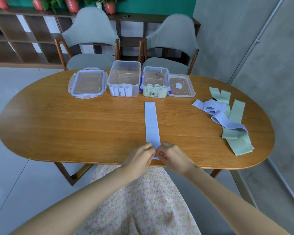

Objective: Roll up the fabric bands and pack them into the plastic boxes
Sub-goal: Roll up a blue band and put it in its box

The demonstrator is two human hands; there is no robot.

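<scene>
A pale lilac fabric band (151,121) lies flat and straight on the wooden table (75,126), running from the boxes toward me. My left hand (139,158) and my right hand (172,156) both pinch its near end at the table's front edge, fingers curled on the fabric. A clear plastic box (124,73) at the back holds lilac rolls. Beside it on the right, a blue-clipped box (155,77) holds green rolls. A loose heap of lilac bands (217,111) and green bands (236,133) lies at the right.
Two lids lie flat on the table: a blue-rimmed lid (87,83) left of the boxes and a clear lid (181,85) right of them. Two grey chairs (92,36) stand behind the table. A shelf unit lines the back wall.
</scene>
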